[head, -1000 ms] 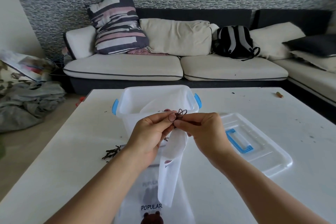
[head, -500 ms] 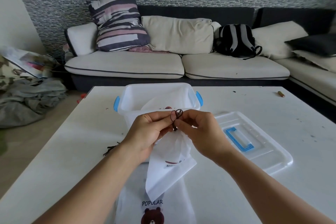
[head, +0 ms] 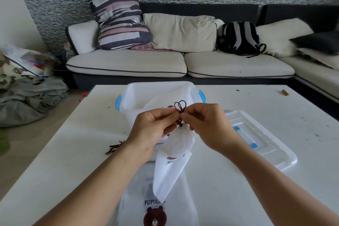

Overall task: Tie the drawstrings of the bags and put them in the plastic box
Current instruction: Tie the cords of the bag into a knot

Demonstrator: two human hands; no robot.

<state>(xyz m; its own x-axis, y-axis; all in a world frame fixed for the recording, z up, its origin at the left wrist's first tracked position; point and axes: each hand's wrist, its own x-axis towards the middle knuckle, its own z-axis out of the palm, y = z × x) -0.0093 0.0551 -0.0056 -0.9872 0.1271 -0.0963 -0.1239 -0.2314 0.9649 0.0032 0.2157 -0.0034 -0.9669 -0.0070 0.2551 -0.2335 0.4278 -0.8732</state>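
A white drawstring bag (head: 171, 169) hangs in the air from its gathered neck, just in front of the plastic box (head: 159, 91). Its dark brown drawstring (head: 180, 106) stands up in two small loops between my fingertips. My left hand (head: 153, 128) pinches the cord from the left and my right hand (head: 205, 124) pinches it from the right. The clear box has blue handles and holds at least one white bag. Another white bag (head: 157, 209) with a brown bear print and the word POPULAR lies flat on the table under my forearms.
The box's clear lid (head: 256, 139) with a blue handle lies on the white table (head: 64, 152) at the right. A tangle of brown cords (head: 114, 147) lies left of my left wrist. A small brown object (head: 285, 92) sits far right. A sofa stands behind.
The cord now shows two distinct loops above my fingertips, where one small loop showed half a second ago. The hanging bag has shifted and folded a little. My hands stay in nearly the same place.
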